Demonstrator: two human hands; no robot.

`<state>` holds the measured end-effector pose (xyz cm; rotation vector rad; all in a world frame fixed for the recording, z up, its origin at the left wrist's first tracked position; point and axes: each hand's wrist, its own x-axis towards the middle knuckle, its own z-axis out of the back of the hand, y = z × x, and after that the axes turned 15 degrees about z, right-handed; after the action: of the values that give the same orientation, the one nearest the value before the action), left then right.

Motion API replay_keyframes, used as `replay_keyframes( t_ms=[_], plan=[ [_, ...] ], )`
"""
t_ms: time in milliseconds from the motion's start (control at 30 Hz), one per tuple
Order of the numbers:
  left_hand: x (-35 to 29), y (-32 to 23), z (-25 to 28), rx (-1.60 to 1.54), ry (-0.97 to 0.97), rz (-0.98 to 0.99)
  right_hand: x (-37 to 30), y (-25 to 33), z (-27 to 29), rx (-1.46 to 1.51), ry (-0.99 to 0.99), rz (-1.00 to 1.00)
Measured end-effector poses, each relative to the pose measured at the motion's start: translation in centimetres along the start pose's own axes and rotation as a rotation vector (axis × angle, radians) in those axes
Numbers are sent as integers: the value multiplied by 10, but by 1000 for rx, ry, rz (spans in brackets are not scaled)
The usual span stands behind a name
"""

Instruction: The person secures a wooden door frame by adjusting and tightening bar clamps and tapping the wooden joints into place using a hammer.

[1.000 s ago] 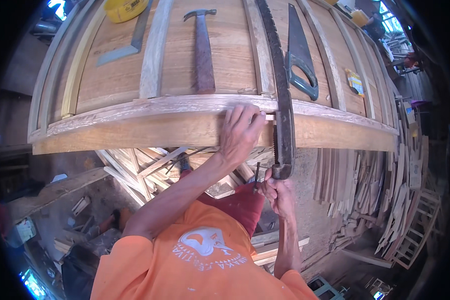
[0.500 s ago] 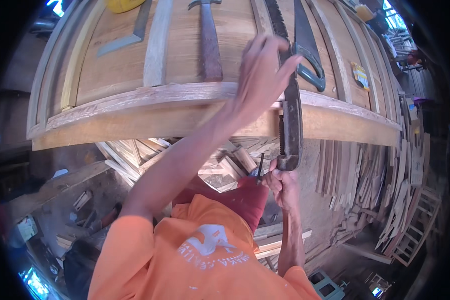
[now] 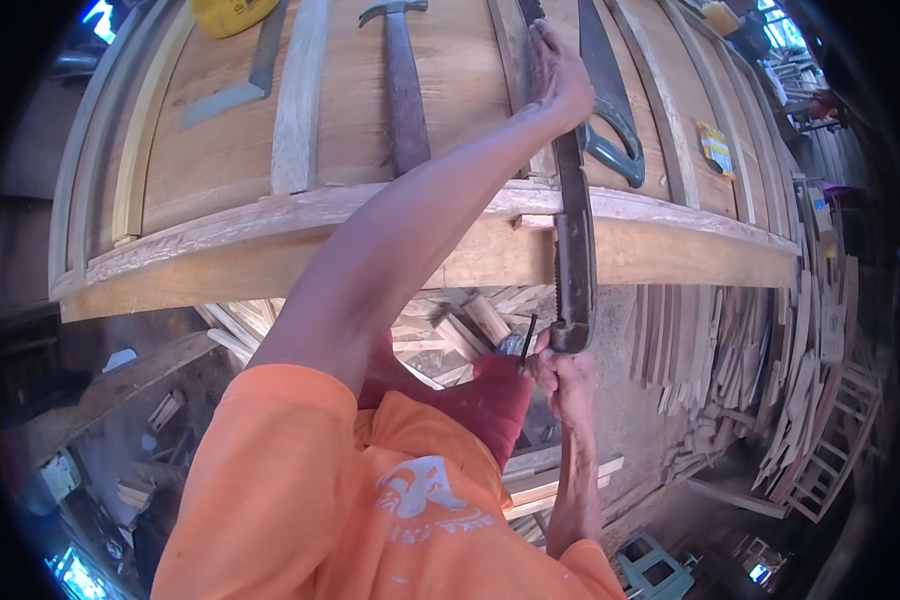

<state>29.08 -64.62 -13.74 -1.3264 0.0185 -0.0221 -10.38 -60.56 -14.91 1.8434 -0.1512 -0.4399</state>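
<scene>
A long dark metal bar clamp (image 3: 576,255) with a toothed edge lies across the front of a wooden panel frame (image 3: 370,200), its near end projecting over the front edge. Closed around that near end is my right hand (image 3: 562,378), beside a thin dark crossbar (image 3: 528,343). My left hand (image 3: 558,80) reaches far along the clamp, its fingers stretched forward against the bar; the thumb is hidden. A small wood block (image 3: 536,221) sits beside the clamp at the frame's front edge.
On the panel lie a hammer (image 3: 406,100), a handsaw (image 3: 615,120), a metal square (image 3: 225,103), a yellow rounded object (image 3: 232,14) and a yellow packet (image 3: 715,150). Offcuts (image 3: 470,325) litter the floor beneath. Wood strips (image 3: 690,340) and a ladder-like frame (image 3: 838,445) stand right.
My left hand has moved farther away along the clamp, its forearm now stretched across the panel. My right hand stays at the near end, and the clamp has shifted slightly toward me.
</scene>
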Motion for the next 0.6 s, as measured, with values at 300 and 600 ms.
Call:
replay_keyframes(
  t_ms=[300, 600],
  plan=[
    [-23, -11, 34, 17, 105, -4, -21, -7, -17, -299, -73, 280],
    [-11, 7, 16, -25, 42, -62, -52, -36, -67, -405, -443, 276]
  ],
)
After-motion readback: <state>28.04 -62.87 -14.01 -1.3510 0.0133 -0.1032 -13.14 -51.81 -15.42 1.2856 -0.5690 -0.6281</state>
